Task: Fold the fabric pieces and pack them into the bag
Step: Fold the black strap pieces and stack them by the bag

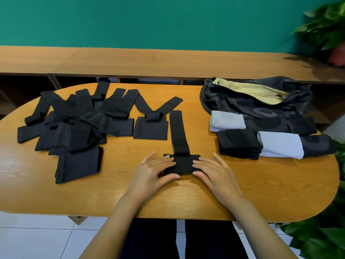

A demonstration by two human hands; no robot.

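Lying near the front edge of the tabletop (112,195), a black fabric piece (183,164) is folded into a short band, with its long strap (178,131) running straight away from the person. The left hand (155,171) covers the band's left end and the right hand (214,171) its right end. Each grip is open: the fingers lie fairly straight on top of the fabric and press it flat, and the thumbs sit against its near edge. Whether the thumbs tuck beneath it cannot be told.

Just right of the hands sits a stack of folded black pieces (239,143), touching a light grey folded piece (280,144); a second light grey piece (226,121) lies behind the stack. Behind these, at the far right of the tabletop, the dark bag (261,103) lies with its mouth open, showing a pale yellow lining.

Across the left half spreads a loose heap of unfolded black pieces (74,120), straps crossing one another. A wooden shelf unit (149,60) runs behind the tabletop, below a green wall (168,19), and a leafy plant (324,25) stands at the right.
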